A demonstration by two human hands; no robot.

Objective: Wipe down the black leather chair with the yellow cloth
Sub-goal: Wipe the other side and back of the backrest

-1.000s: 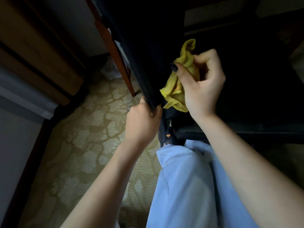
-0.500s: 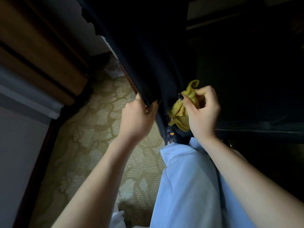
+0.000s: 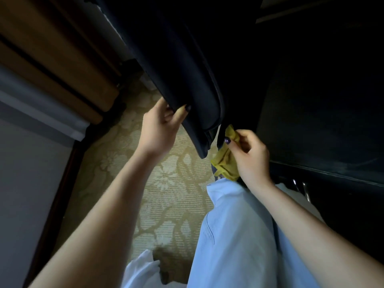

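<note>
- i see the black leather chair (image 3: 187,69) from close by. one padded panel of it runs tilted from the top of the view down to a rounded corner in the middle. i cannot tell which part of the chair this panel is.
- the left hand (image 3: 160,129) grips the left edge of this panel, a little above the corner. the thumb, with a dark nail, lies on the face toward me, and the fingers go round behind the edge.
- the right hand (image 3: 249,156) is closed on the yellow cloth (image 3: 225,163) and pinches it between thumb and fingers.
- the cloth is bunched. its upper tip is at the dark gap just right of the panel's lower corner, and the rest hangs below the hand, just beside that corner.
- right of this hand there is more of the chair, very dark, with a lighter seam line along its edge.
- under the cloth is a light blue trouser leg (image 3: 239,235).
- the floor has a beige carpet (image 3: 166,183) with a flower pattern.
- at the left stands brown wooden furniture (image 3: 52,59).
</note>
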